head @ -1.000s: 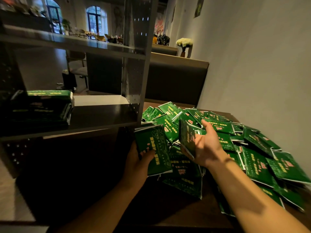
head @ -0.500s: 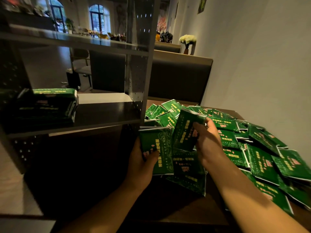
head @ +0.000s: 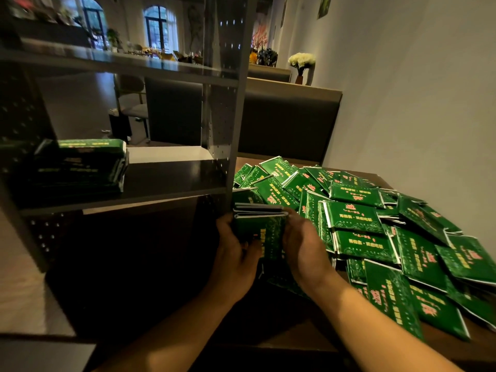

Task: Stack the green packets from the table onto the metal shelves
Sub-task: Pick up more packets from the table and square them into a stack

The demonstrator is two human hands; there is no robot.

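Beside shelf post (head: 237,108), both hands grip packets (head: 261,226) (pile (head: 359,216) rt).

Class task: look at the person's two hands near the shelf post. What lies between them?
In the head view, a small bundle of green packets sits between the left hand and right hand, gripped from both sides.

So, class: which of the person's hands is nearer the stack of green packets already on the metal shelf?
Left. The left hand grips the held bundle on the side toward the shelf stack; the right hand holds the bundle's far side, nearer the table pile.
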